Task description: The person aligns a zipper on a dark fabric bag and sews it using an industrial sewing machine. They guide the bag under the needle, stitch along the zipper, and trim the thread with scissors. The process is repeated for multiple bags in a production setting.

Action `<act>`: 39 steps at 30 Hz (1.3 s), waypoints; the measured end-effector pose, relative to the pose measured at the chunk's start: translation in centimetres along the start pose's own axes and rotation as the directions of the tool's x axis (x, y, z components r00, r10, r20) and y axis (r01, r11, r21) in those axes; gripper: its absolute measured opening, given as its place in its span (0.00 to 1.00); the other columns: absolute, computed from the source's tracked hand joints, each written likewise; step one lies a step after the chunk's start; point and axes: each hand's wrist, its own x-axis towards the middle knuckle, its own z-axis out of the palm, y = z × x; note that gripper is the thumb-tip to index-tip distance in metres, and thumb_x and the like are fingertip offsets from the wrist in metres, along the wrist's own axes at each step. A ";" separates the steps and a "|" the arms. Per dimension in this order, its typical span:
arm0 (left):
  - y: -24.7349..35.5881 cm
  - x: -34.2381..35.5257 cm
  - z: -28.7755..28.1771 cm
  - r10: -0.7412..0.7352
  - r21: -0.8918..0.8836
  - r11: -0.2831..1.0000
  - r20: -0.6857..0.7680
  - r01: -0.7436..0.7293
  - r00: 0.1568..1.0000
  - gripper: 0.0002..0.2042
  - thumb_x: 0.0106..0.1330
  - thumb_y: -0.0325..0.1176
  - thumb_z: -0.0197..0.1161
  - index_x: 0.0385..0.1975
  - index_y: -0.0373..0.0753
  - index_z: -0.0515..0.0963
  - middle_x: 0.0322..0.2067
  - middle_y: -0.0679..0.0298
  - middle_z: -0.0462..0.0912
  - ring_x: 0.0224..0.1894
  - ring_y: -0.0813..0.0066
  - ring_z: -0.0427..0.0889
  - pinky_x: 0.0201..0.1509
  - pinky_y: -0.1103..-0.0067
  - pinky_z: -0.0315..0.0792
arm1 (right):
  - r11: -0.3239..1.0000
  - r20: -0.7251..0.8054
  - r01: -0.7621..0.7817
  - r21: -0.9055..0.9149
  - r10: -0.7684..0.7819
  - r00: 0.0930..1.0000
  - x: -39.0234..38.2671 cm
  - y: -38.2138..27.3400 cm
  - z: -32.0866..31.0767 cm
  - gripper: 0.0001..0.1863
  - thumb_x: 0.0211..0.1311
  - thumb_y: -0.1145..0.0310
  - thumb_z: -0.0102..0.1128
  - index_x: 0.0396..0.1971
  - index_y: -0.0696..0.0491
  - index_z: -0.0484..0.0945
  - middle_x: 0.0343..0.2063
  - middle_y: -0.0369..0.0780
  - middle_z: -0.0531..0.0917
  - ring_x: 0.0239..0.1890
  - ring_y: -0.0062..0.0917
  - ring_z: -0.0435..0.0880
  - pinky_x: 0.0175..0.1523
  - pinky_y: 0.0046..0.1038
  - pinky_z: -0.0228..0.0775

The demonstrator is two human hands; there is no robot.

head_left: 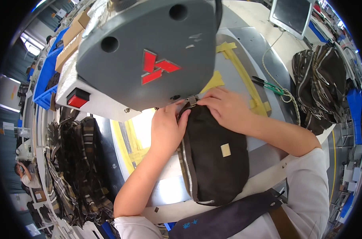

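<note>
A black fabric bag (216, 171) with a pale square label (226, 150) lies lengthwise in front of me, its far end under the sewing machine head (121, 75). Along its left side curves a silver metal zipper (186, 163). My left hand (167, 125) grips the far left edge, thumb on top. Close beside it, my right hand (224, 106) pinches the far end with bent fingers, next to a small metal piece (192, 100) under the machine. The machine head hides the needle area and some of my fingertips.
Green-handled scissors (273, 86) and a pale cord (294, 104) lie right of the machine. Black and plaid bags pile up at right (320, 83); similar plaid pieces (79, 167) hang at left. Yellow tape (240, 63) marks the work plate. A screen (291, 16) stands far right.
</note>
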 end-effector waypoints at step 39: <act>-0.3 -4.5 -4.2 0.103 -0.511 0.827 0.547 0.234 0.831 0.09 0.59 0.30 0.66 0.34 0.32 0.80 0.28 0.57 0.81 0.29 0.69 0.78 0.36 0.75 0.72 | 0.688 0.406 0.599 -0.410 -0.451 0.795 2.2 -3.4 -4.3 0.07 0.55 0.63 0.60 0.29 0.49 0.74 0.25 0.32 0.75 0.33 0.24 0.78 0.40 0.26 0.70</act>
